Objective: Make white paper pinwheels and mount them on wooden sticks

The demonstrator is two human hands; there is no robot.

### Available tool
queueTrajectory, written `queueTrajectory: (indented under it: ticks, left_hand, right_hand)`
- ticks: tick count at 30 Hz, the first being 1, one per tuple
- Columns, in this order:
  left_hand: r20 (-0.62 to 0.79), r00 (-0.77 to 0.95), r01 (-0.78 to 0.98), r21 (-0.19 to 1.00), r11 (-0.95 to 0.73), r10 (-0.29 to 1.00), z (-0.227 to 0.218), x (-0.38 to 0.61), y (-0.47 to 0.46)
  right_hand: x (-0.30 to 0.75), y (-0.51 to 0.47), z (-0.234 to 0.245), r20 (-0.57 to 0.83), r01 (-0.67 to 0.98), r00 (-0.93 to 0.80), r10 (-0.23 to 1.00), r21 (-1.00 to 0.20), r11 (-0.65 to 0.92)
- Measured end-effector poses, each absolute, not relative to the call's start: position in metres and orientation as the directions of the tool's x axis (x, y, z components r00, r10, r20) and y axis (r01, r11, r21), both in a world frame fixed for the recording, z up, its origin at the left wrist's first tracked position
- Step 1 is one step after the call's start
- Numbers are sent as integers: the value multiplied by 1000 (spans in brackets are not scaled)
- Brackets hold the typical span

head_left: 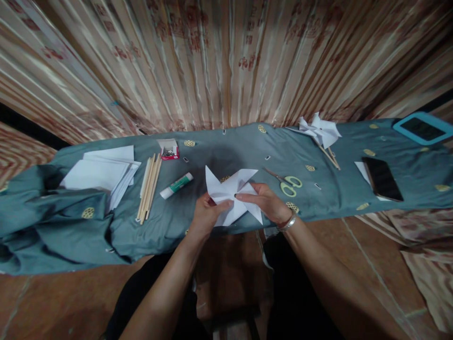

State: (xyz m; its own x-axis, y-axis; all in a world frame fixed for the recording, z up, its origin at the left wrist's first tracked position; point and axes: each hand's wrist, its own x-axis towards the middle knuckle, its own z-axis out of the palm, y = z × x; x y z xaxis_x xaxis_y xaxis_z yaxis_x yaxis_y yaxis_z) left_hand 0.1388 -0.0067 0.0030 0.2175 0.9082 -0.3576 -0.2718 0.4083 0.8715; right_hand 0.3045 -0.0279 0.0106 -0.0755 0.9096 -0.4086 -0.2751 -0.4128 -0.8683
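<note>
Two bare forearms reach out from the lap, and the left hand (205,215) and right hand (267,202) meet over the near edge of the cloth (230,146). The fingers (247,194) are narrow: the left thumb and fingers pinch the white pinwheel (230,185) at its lower left, and the right index presses in towards its centre while the rest of that hand grips the right blade. The pinwheel sits half on the cloth and half over the edge, just beside the lap. The folded tips look held only by finger pressure, so a loosened pinch would likely let them spring open. Too hard a squeeze could crease the blades. A slip could drop the paper off the edge to the floor. Outward, scissors (287,183) lie just beside the right hand with blades towards it, where a careless reach might catch skin. The glue (176,185) lies left of the pinwheel and could roll. Farther out lie sticks (149,186), loose sheets (101,174), a pin box (169,148), a second pinwheel (320,131) and a phone (382,178).
</note>
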Motion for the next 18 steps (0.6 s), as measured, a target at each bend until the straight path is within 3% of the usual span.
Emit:
queueTrajectory:
  ticks: [7,14,18]
  left_hand:
    - [-275,263,-262,902,343,925,3,130,0]
    - [-203,411,98,979,178,889,-3,119,4]
    - [-222,387,-6,970,243,895,-5,124,4]
  right_hand:
    - [311,-24,11,-374,-317,-56,926,-873,-372]
    - [309,-20,8,-387,-265,-80,919,-880,-393]
    - [306,-19,6,-387,-218,-54,921,-895,-389]
